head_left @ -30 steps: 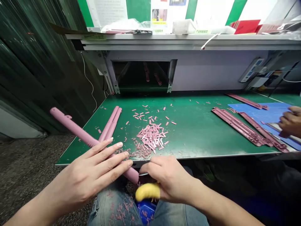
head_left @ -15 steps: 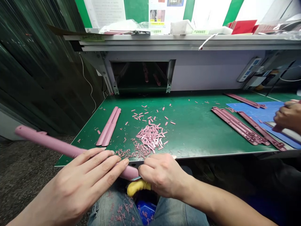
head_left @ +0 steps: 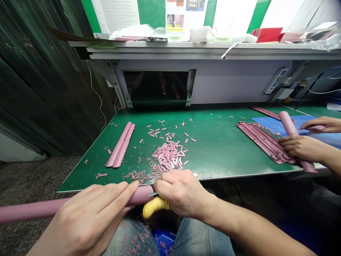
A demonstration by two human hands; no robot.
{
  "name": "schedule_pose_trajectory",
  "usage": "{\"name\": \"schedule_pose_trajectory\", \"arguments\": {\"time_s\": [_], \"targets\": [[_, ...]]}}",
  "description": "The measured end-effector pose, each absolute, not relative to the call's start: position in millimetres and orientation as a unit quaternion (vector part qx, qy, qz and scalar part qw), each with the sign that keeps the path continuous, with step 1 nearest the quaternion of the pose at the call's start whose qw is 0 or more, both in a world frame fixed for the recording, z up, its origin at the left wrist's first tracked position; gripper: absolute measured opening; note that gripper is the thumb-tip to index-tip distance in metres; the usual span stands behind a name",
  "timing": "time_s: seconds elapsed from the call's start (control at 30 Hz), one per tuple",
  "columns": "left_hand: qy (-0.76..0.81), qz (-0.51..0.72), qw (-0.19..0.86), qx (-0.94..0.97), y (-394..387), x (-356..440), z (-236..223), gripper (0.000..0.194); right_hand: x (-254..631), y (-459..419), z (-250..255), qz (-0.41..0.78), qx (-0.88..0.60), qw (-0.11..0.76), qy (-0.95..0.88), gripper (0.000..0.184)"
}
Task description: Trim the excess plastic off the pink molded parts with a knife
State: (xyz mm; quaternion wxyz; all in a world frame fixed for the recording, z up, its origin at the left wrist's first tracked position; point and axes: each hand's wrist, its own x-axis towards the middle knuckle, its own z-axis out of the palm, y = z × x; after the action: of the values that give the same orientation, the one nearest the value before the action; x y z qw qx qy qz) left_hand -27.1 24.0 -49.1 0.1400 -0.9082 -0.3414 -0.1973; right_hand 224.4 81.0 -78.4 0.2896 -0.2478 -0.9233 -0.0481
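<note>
My left hand (head_left: 87, 209) is closed over a long pink plastic piece (head_left: 32, 210) with a rounded outer face. It lies level along the front table edge, its right end sticking out past my fingers. My right hand (head_left: 183, 193) is closed on a knife, and only its thin blade (head_left: 152, 194) shows, against the right end of the pink piece. The knife's handle is hidden in my fist. Below the blade juts a rounded yellow thing (head_left: 155, 207); whether it is a covered thumb or part of the tool I cannot tell.
A heap of small pink chips (head_left: 170, 154) and curly shavings (head_left: 137, 175) lies on the green table (head_left: 213, 149). Two pink pieces (head_left: 121, 144) rest at left, several more (head_left: 266, 142) at right. A co-worker's hands (head_left: 303, 147) hold another over a blue mat (head_left: 266, 122).
The pink piece has swung from slanting to nearly level and turned over its rounded side, its left end now out of view. A small shaving appeared at left. The co-worker's hands brought in a pink piece.
</note>
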Motion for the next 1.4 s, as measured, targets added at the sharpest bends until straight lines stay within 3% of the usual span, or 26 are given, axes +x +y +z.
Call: {"name": "schedule_pose_trajectory", "arguments": {"time_s": [0.17, 0.43, 0.67, 1.1, 1.23, 1.4], "targets": [[-0.380, -0.237, 0.098, -0.889, 19, -18, -60, 0.060, 223, 78, -82, -0.039, -0.248, 0.322, -0.913, 0.030], [-0.449, -0.242, 0.018, -0.860, 5, 1, -50, 0.052, 220, 82, -84, -0.035, -0.289, 0.321, -0.901, 0.026], [-0.544, -0.285, -0.011, -0.789, -6, 15, -67, 0.041, 218, 79, -91, -0.065, -0.279, 0.340, -0.896, 0.031], [-0.551, -0.301, -0.021, -0.778, -2, 13, -79, 0.047, 209, 75, -100, -0.080, -0.310, 0.349, -0.881, 0.029], [-0.511, -0.264, 0.033, -0.818, 7, 2, -75, 0.049, 215, 80, -96, -0.057, -0.291, 0.333, -0.895, 0.034], [-0.351, -0.189, 0.166, -0.902, 20, -26, -55, 0.049, 227, 82, -82, -0.069, -0.248, 0.286, -0.923, 0.044]]}}
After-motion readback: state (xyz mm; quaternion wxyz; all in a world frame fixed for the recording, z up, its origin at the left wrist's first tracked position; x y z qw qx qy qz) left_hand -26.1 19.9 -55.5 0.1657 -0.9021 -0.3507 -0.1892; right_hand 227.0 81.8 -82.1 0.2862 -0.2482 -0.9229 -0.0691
